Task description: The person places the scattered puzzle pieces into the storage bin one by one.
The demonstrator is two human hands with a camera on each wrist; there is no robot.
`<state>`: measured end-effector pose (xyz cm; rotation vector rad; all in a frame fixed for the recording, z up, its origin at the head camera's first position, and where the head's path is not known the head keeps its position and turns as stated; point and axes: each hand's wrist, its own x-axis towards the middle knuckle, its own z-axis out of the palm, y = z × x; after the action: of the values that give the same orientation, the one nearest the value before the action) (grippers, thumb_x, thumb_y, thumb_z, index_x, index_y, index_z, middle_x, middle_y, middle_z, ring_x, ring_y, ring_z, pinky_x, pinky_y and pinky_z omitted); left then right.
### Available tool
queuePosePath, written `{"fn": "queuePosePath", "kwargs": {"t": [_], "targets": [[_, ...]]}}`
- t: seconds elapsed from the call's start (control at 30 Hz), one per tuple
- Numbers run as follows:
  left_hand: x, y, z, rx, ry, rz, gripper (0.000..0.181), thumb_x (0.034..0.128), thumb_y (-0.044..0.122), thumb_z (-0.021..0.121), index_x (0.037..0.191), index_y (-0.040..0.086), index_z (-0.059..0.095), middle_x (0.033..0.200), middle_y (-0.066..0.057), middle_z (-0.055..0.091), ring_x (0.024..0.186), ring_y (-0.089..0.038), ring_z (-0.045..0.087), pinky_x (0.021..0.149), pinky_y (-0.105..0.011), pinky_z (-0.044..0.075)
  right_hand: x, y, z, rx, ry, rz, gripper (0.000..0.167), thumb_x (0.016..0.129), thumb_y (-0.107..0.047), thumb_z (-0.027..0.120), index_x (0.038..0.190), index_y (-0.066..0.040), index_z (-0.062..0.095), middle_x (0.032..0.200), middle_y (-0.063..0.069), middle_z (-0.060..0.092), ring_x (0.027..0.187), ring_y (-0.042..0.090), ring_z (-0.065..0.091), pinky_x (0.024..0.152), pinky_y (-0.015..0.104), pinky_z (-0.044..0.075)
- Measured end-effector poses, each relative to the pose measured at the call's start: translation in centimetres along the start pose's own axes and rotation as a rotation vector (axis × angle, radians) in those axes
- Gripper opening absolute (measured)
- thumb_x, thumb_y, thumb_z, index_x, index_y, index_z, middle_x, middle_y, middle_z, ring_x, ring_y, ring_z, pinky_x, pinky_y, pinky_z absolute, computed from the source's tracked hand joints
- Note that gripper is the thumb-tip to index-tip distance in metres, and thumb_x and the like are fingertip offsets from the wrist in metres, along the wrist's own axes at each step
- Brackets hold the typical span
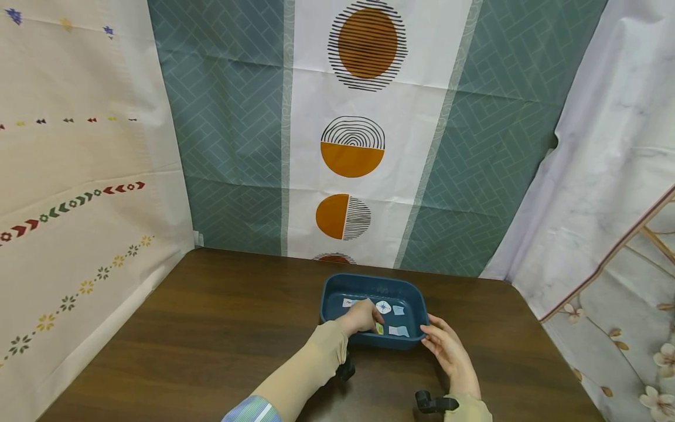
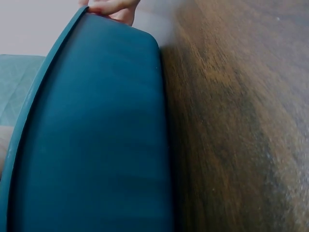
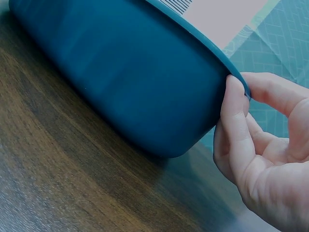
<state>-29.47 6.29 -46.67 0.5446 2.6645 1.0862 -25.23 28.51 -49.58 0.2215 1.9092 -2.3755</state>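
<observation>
A dark blue plastic basin (image 1: 372, 341) sits on the table with small flat paper-like pieces inside. Among them are a round white piece with a blue star pattern (image 1: 383, 307), a light blue piece (image 1: 398, 310), a pale blue-and-white piece (image 1: 398, 331) and a yellow-green piece (image 1: 379, 329). My left hand (image 1: 361, 316) reaches over the near rim into the basin, fingers bent downward beside the yellow-green piece; whether it pinches anything is hidden. At the basin's right end, my right hand (image 1: 447, 347) pinches the rim between thumb and fingers, also plain in the right wrist view.
The brown wooden table (image 1: 221, 328) extends around the basin. Behind it hangs a green-and-white patterned cloth (image 1: 237, 146). A cream cloth (image 1: 95, 176) stands at the left and a floral, marbled cloth (image 1: 606, 176) at the right.
</observation>
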Motion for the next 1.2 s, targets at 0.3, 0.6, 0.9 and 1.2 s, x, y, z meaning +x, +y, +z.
{"fn": "queuePosePath", "kwargs": {"t": [0.3,0.6,0.9,1.2], "targets": [[0.2,-0.1,0.2,0.072,0.001,0.007,0.020,0.0765,-0.002,0.079,0.096,0.003,0.078,0.095,-0.007,0.076,0.090,-0.020,0.068,0.075,-0.025,0.055,0.1,0.0,-0.1,0.006,0.001,0.003,0.026,0.093,0.002,0.053,0.115,-0.011,0.054,0.073,-0.007,0.061,0.062,0.001,0.055,0.065,0.015,0.052],[0.2,0.2,0.1,0.144,0.013,0.001,0.021,0.0769,0.003,0.079,0.098,0.004,0.078,0.093,-0.006,0.075,0.081,-0.014,0.062,0.074,-0.023,0.051,0.2,0.0,-0.2,-0.008,-0.003,-0.009,0.026,0.093,0.002,0.053,0.115,-0.011,0.053,0.073,-0.008,0.061,0.062,0.001,0.055,0.065,0.014,0.052],[0.3,0.8,0.4,0.159,0.116,-0.020,0.026,0.0763,0.007,0.081,0.102,0.009,0.076,0.099,-0.004,0.073,0.090,-0.019,0.065,0.078,-0.034,0.055,-0.1,-0.1,-0.2,-0.013,0.012,0.005,0.026,0.093,0.001,0.053,0.117,-0.009,0.054,0.075,-0.007,0.061,0.063,0.002,0.054,0.066,0.015,0.052],[-0.1,1.3,0.2,0.278,0.168,0.018,0.026,0.0808,0.012,0.079,0.106,0.010,0.075,0.105,-0.005,0.072,0.098,-0.021,0.066,0.086,-0.038,0.055,0.1,-0.1,-0.4,-0.016,0.011,0.002,0.024,0.094,0.001,0.053,0.114,-0.012,0.055,0.075,-0.008,0.061,0.063,0.001,0.054,0.066,0.015,0.052]]}}
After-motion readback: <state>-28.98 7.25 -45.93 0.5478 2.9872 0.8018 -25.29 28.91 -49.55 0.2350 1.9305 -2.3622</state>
